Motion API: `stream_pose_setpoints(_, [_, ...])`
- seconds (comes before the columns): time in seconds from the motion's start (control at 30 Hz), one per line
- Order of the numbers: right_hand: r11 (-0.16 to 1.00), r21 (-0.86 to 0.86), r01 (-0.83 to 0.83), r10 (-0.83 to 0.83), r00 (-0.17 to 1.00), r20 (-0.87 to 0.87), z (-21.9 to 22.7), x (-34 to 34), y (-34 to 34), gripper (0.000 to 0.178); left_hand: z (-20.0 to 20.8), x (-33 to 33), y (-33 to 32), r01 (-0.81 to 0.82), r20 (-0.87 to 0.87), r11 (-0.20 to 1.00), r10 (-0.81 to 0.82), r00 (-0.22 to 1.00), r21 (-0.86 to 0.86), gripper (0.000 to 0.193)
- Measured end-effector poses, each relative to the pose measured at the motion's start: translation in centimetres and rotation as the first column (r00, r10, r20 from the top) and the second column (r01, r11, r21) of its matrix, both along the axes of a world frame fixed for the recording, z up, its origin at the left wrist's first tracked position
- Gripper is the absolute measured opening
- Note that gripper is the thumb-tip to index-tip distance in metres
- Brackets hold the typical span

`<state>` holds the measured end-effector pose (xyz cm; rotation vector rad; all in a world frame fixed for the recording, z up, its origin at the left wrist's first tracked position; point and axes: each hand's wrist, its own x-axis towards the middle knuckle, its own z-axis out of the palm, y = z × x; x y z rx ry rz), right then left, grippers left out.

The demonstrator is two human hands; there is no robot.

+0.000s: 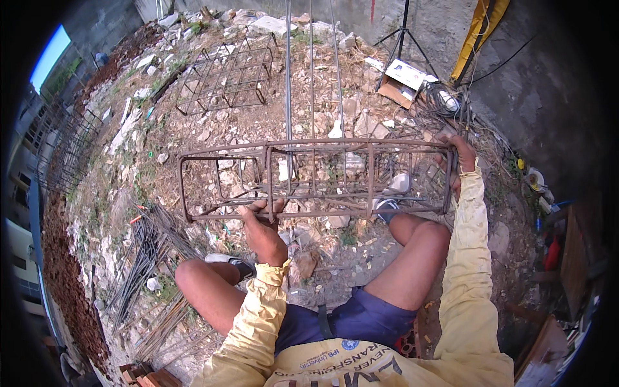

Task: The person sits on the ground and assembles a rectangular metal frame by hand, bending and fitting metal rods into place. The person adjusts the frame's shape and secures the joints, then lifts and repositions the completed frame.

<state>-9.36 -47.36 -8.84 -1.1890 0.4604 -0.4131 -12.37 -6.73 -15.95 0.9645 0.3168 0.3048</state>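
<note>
A rusty rebar cage, a long box frame of thin bars and square ties, is held up crosswise in front of my knees. My left hand grips its lower near bar, left of the middle, fingers curled around beside a tie. At the right end, my right hand is wrapped around the end tie near the upper corner. Behind the cage, long straight steel bars run away from me over the rubble. Parts of the fingers on both hands are hidden behind the bars.
Another rebar cage lies on the rubble at far left. Cut rods and wire are piled at near left. A cardboard box, a black tripod and coiled cable stand by the far right wall. Bricks lie at lower left.
</note>
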Motion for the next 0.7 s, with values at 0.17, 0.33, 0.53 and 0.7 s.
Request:
stream_pose_setpoints(0.17, [0.985,-0.17,0.018,-0.016,1.0,0.016,0.4,-0.6,1.4,0.034,0.4,1.3,-0.9,-0.241,-0.009,0.956,0.246,0.969,0.164,0.047])
stream_pose_setpoints(0.33, [0.968,-0.221,0.118,-0.1,0.991,0.092,1.9,-2.5,5.6,0.031,-0.8,2.2,2.8,-0.268,-0.018,0.958,0.268,0.963,-0.097,0.038])
stream_pose_setpoints(0.53, [0.998,-0.004,-0.069,0.069,0.986,0.154,5.4,-2.9,10.2,0.036,-0.3,2.1,8.4,-0.22,-0.023,0.971,0.219,0.976,-0.096,0.035])
stream_pose_setpoints(0.7, [0.965,-0.05,-0.259,0.262,0.923,0.282,10.6,0.8,15.3,0.029,7.5,1.3,11.7,-0.17,-0.411,0.973,0.22,0.885,0.154,0.057])
